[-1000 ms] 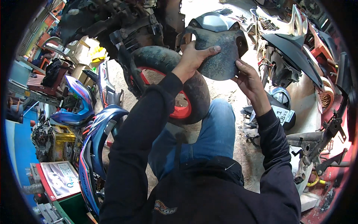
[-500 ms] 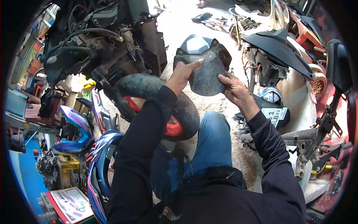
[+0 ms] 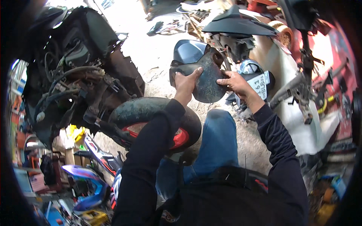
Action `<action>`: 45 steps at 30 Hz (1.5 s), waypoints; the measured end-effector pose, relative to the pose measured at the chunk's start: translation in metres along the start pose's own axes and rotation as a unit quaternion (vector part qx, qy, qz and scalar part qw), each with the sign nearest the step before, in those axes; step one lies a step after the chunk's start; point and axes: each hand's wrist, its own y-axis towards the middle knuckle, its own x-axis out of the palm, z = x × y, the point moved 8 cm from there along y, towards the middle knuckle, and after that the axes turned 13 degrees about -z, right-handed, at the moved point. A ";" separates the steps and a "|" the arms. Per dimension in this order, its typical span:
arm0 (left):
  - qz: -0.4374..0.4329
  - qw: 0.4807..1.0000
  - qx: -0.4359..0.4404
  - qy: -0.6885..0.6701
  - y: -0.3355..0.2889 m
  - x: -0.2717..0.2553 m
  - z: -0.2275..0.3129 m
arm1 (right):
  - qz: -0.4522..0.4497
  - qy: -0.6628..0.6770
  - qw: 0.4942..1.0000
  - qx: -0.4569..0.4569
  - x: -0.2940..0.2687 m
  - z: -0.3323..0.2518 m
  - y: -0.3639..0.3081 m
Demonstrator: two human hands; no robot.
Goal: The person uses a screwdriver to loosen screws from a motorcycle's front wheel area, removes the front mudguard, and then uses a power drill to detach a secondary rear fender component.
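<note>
Out in front of me, above the floor, I hold a black plastic motorcycle fender point(image 3: 208, 87) with a dusty, curved flap and a glossy upper part. My left hand point(image 3: 184, 84) grips its left side, thumb lying on the face and fingers behind. On the right edge, my right hand point(image 3: 238, 86) pinches it with the thumb on top; the fingers underneath are partly hidden. Just beyond my left forearm is a front wheel with a worn tyre point(image 3: 141, 108) and red rim point(image 3: 180, 138). It is attached to a stripped motorcycle front point(image 3: 81, 71) with exposed cables.
Right of the fender lie a licence plate point(image 3: 259, 86) on a dark part, a black body panel point(image 3: 237, 26) and a metal frame piece point(image 3: 298, 84). Blue-purple fairings point(image 3: 88, 184) and a yellow crate point(image 3: 96, 217) are at lower left. Pale concrete floor point(image 3: 156, 71) stretches ahead.
My view has swung to the right, so the surroundings sit further left. The fender is tilted a little, its glossy top leaning left. Both hands keep their hold on it.
</note>
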 end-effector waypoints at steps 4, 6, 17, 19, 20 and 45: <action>0.004 0.998 -0.054 0.013 -0.022 0.029 -0.009 | 0.077 -0.059 0.995 -0.031 -0.013 0.007 -0.048; -0.065 0.997 -0.009 -0.045 -0.033 0.052 -0.007 | 0.088 -0.093 0.989 -0.067 -0.013 0.005 -0.074; -0.274 0.950 -0.064 -0.135 -0.137 0.181 -0.056 | 0.227 -0.155 0.960 0.060 0.022 0.012 -0.278; -0.294 0.943 -0.078 -0.133 -0.155 0.194 -0.063 | 0.281 -0.219 0.933 0.048 0.031 0.011 -0.305; -0.304 0.944 -0.080 -0.099 -0.162 0.196 -0.069 | 0.293 -0.212 0.930 0.060 0.036 0.013 -0.314; -0.419 0.899 -0.110 0.057 -0.322 0.258 -0.188 | 0.440 -0.194 0.844 0.237 0.102 0.143 -0.476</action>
